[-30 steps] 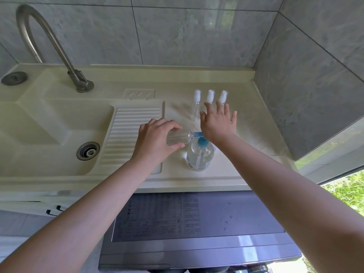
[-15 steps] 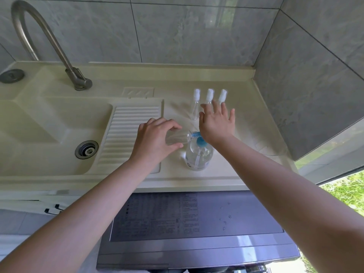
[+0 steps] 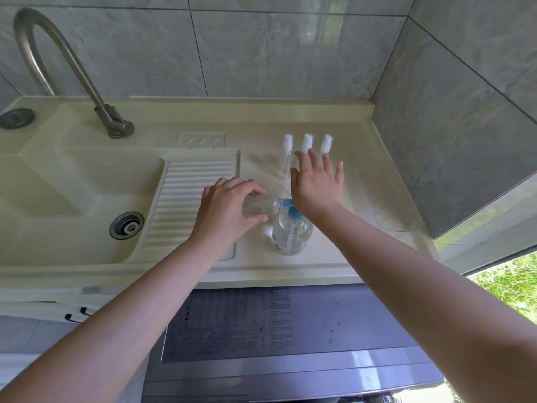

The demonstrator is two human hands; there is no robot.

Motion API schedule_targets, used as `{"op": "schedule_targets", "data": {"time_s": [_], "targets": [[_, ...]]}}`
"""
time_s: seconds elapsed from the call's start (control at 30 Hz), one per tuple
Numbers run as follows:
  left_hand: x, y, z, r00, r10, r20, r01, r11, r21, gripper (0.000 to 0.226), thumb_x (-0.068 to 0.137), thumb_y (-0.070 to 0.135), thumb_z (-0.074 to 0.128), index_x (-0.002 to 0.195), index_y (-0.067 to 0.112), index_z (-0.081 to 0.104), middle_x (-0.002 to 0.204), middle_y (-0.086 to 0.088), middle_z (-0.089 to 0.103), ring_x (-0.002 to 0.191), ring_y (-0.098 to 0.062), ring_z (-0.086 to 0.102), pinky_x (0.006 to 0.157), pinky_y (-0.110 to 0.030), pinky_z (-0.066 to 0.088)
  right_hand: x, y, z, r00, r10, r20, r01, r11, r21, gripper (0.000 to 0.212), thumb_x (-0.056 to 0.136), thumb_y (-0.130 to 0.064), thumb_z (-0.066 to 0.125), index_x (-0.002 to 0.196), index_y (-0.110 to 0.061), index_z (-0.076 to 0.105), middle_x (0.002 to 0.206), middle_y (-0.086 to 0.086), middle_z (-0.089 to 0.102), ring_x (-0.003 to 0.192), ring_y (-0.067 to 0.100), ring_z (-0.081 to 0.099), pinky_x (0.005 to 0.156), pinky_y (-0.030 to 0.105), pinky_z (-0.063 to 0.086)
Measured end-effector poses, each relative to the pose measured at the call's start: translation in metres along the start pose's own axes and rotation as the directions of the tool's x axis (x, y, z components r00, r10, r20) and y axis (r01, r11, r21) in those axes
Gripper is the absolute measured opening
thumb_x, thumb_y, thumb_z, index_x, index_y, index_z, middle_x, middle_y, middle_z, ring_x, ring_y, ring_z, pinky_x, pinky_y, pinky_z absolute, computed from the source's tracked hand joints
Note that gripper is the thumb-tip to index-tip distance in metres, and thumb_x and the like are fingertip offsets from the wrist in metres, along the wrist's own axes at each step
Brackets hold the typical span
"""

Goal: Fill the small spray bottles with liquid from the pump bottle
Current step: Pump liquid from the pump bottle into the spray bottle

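Note:
A clear round pump bottle (image 3: pixel 291 235) with a blue pump head (image 3: pixel 293 213) stands on the cream counter (image 3: pixel 334 251). My left hand (image 3: pixel 226 212) grips a small clear bottle (image 3: pixel 260 207) tipped sideways, its mouth against the blue spout. My right hand (image 3: pixel 316 184) lies over the pump head, palm down, fingers straight and spread. Behind it stand three small capped spray bottles (image 3: pixel 286 157) in a row; my fingers hide part of the two on the right.
A sink basin (image 3: pixel 72 199) with a drain (image 3: pixel 127 225), a ribbed washboard (image 3: pixel 186 205) and a curved metal tap (image 3: pixel 52 59) lie to the left. Grey tiled walls close the back and right. A washing machine lid (image 3: pixel 276 330) sits below the counter edge.
Both hands stay at the pump bottle. My right hand has shifted only slightly over the pump head, and the small bottle remains at the spout.

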State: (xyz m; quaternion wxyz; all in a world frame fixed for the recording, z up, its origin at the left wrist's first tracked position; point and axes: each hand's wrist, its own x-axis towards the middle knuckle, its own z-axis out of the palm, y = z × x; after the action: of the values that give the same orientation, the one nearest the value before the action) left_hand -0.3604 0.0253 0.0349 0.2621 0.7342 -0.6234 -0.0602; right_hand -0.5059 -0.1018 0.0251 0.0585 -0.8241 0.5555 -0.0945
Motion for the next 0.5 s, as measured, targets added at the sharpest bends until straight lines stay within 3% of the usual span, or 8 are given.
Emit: {"op": "schedule_targets", "data": {"time_s": [0.5], "targets": [[-0.0008,0.0021,-0.0006,1.000,0.017,-0.009,-0.017,0.999,-0.034,0.045,0.066,0.035,0.087,0.105,0.033,0.065,0.099,0.019,0.060,0.097,-0.014,0.051,0.089,-0.036,0.044,0.0021,0.0010,-0.0019,0.999,0.030,-0.013,-0.032,0.995,-0.098,0.062,0.102,-0.054,0.019,0.158,-0.027,0.011,0.167,0.009,0.002,0.153,0.036,-0.007,0.120,0.059,-0.006]]}}
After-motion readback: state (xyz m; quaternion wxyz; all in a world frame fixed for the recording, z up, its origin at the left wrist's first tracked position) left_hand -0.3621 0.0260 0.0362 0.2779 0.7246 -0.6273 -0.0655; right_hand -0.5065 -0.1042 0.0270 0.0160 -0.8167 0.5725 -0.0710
